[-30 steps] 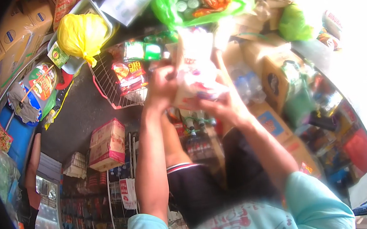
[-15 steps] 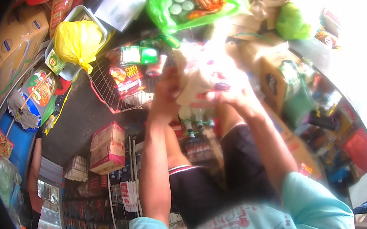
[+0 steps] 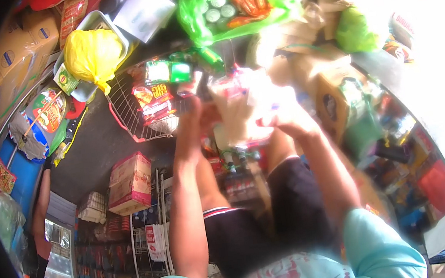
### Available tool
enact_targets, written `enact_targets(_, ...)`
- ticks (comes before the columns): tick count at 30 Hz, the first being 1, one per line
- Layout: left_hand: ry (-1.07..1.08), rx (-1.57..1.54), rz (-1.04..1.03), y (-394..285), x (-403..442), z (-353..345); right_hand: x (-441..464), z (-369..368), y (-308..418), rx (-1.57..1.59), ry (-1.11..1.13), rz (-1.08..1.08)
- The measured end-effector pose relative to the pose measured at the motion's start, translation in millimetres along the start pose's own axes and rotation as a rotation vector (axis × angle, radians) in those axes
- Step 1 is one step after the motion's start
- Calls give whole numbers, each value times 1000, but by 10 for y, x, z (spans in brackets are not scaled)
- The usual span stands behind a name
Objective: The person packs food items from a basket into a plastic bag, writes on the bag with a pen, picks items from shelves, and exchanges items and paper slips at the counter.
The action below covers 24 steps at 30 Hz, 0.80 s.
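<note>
In front of me is a whitish plastic bag with pink-red patches, washed out by glare and blurred. What is inside it cannot be made out. My left hand is against its left side, thumb up and fingers partly hidden by the bag. At the lower right side, my right hand has its fingers closed on the bag. Just beyond my left hand, a wire basket contains red snack packets and a green-and-white pack.
A green plastic bag with cans and red-orange packets lies ahead. Left of it, a yellow plastic bag rests in a grey tub. A pink-and-tan carton sits lower left. Another person's arm shows at far left. Cardboard boxes stand right.
The whitish bag has shifted slightly down and turned between my hands. My left thumb now points up beside it, and my right hand has moved slightly lower.
</note>
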<state>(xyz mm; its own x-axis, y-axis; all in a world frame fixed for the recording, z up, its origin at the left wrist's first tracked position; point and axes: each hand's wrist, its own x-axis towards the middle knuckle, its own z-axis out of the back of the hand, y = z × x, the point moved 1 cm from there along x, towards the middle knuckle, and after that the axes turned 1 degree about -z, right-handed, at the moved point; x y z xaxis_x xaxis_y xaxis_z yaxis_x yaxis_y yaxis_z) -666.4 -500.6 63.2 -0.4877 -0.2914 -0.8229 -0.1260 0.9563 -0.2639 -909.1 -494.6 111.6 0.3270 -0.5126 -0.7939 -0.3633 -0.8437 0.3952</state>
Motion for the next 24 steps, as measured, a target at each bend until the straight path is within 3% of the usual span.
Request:
enact_targets(1,-243,-6,39,49,122,-49,13,63,-47,6,47,-44)
enact_targets(3,-159,-58,-211,29,331,-347,98,15,-21,-105,52,83)
enact_targets(5,-57,-507,-107,84,654,-432,160,20,-40,-158,-35,156)
enact_targets(6,-52,-460,-115,-159,578,-625,215,119,6,-234,-27,180)
enact_targets(8,156,-663,-33,-126,866,-589,339,285,140,-251,-26,212)
enact_targets(10,-100,-97,-175,-5,1210,-392,574,535,142,-253,-83,143)
enact_targets(11,-305,202,-555,-50,1233,-413,717,685,105,-220,-99,130)
enact_targets(13,-862,631,-898,-143,1316,-538,1055,936,26,0,-87,154)
enact_targets(14,-1219,745,-844,-229,1388,-626,1203,968,73,114,-78,152)
enact_targets(15,-1273,801,-868,-218,1498,-535,1332,989,116,218,-113,155)
enact_targets(16,-1106,635,-781,-262,1631,-363,1459,992,154,320,-150,155)
enact_targets(18,-858,410,-516,-404,1781,-178,1880,1064,186,312,79,239)
enact_targets(19,-1016,161,-378,-586,1772,-182,1976,1007,227,352,152,230)
enact_targets(21,-1021,56,-290,-851,1743,-271,2275,936,210,351,53,228)
enact_targets(23,-744,349,-387,-953,1693,-412,2398,868,191,236,35,267)
enact_targets(24,-676,287,-473,-968,1707,-371,2424,828,164,165,76,317)
